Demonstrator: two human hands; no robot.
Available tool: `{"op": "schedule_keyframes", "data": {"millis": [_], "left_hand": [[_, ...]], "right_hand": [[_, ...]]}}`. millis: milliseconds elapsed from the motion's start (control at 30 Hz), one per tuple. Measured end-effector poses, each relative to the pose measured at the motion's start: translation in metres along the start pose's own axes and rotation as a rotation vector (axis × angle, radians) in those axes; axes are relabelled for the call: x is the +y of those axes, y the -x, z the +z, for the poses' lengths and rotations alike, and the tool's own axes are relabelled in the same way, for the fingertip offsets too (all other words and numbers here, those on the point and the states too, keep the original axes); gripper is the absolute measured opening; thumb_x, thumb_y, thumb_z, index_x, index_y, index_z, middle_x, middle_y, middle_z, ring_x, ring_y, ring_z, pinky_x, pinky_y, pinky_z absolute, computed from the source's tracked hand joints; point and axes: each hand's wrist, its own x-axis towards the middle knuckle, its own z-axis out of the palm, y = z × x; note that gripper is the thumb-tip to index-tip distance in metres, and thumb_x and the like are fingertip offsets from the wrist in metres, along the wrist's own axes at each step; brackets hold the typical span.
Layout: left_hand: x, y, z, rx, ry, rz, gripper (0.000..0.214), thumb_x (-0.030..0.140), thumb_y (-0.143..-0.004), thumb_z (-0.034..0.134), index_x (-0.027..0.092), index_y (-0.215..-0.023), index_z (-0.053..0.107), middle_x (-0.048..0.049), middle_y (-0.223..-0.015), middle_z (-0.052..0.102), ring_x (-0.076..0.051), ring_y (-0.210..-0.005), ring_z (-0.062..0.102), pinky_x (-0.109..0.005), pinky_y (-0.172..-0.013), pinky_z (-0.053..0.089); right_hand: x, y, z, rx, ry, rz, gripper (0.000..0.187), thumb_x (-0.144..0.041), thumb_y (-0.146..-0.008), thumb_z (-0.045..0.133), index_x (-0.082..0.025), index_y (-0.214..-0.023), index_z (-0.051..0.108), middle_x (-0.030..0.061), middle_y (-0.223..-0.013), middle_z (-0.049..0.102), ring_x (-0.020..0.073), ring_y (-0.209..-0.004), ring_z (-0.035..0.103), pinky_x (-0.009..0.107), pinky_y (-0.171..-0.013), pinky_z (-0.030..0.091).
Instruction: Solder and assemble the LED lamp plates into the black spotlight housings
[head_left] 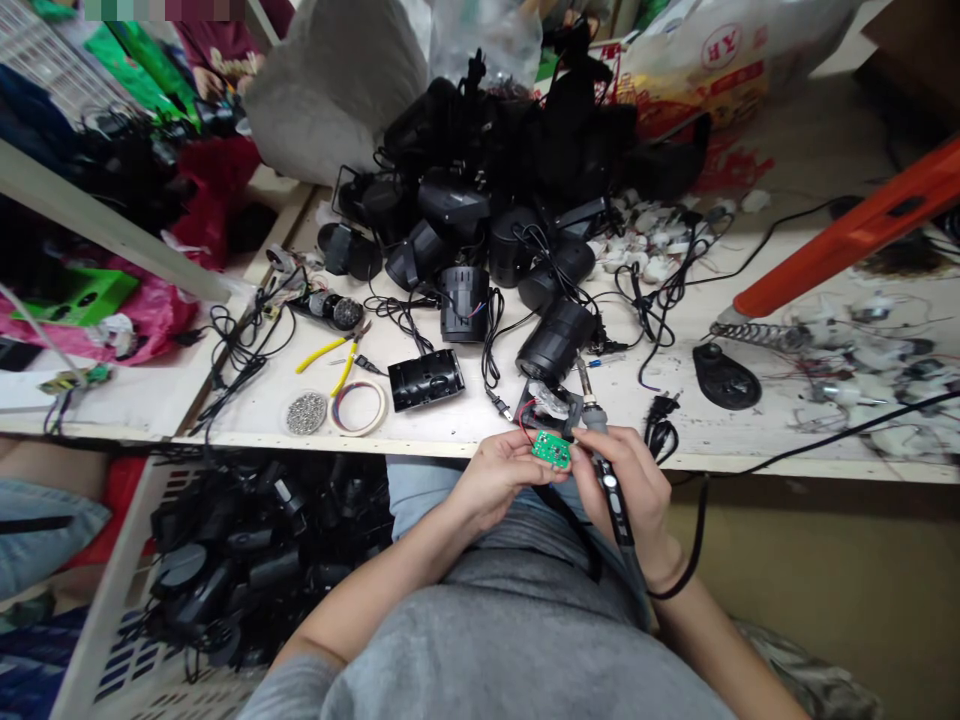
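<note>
My left hand (501, 472) is closed on a small green circuit board (552, 449) with red and black wires, held just below the table's front edge. My right hand (628, 480) grips a soldering iron (600, 440) like a pen, its tip up beside the board. Its black cord runs down past my wrist. Directly above the board, a black part with a white piece (551, 400) lies on the white table (465, 420).
A heap of black cylindrical housings (495, 210) with cables fills the table's back. Yellow-handled cutters (334, 350), a tape roll (358, 406), a soldering iron stand (726, 372) and an orange bar (855, 240) lie around. A crate of black parts (225, 570) sits below left. Another person's sleeve (225, 50) shows at top left.
</note>
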Motion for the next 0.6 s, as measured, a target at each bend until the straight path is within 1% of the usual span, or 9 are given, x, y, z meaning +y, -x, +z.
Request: {"op": "schedule_keyframes", "data": {"millis": [200,367,500,600], "left_hand": [[-0.002,-0.0015,-0.0016,-0.017,-0.018,0.023,0.049,0.003,-0.044,0.082,0.008,-0.092,0.074,-0.0063,-0.075,0.077,-0.014,-0.067,0.072,-0.025,-0.075,0.056],[-0.0038,-0.0027,-0.004,-0.042,-0.028,0.048,0.047,0.003,-0.047,0.083,0.009,-0.093,0.074,-0.006,-0.077,0.077,-0.015,-0.069,0.072,-0.029,-0.08,0.058],[-0.0036,-0.0028,-0.0042,-0.031,-0.02,0.056,0.047,0.001,-0.046,0.082,0.008,-0.092,0.075,-0.0063,-0.076,0.077,-0.016,-0.068,0.072,-0.03,-0.08,0.058],[-0.0031,-0.0025,-0.0052,-0.025,-0.032,0.065,0.046,0.001,-0.047,0.082,0.008,-0.092,0.076,-0.0066,-0.075,0.077,-0.017,-0.069,0.073,-0.032,-0.081,0.059]], "right_hand": [[0.0009,-0.0009,0.0008,0.01,0.01,-0.01,0.034,-0.001,-0.087,0.063,-0.019,-0.116,0.061,0.0046,-0.093,0.063,0.0144,-0.081,0.065,0.027,-0.071,0.057],[0.0018,-0.0014,0.0007,0.002,0.022,-0.014,0.035,-0.002,-0.087,0.063,-0.02,-0.118,0.061,0.0049,-0.092,0.064,0.0148,-0.081,0.066,0.028,-0.071,0.058],[0.0017,-0.0012,0.0008,-0.002,0.021,-0.007,0.034,-0.004,-0.089,0.063,-0.021,-0.118,0.061,0.0047,-0.092,0.064,0.0149,-0.079,0.066,0.028,-0.069,0.058],[0.002,-0.0003,0.0013,0.003,0.018,0.003,0.033,-0.004,-0.088,0.065,-0.02,-0.117,0.062,0.0046,-0.092,0.064,0.0151,-0.08,0.066,0.028,-0.071,0.058]]}}
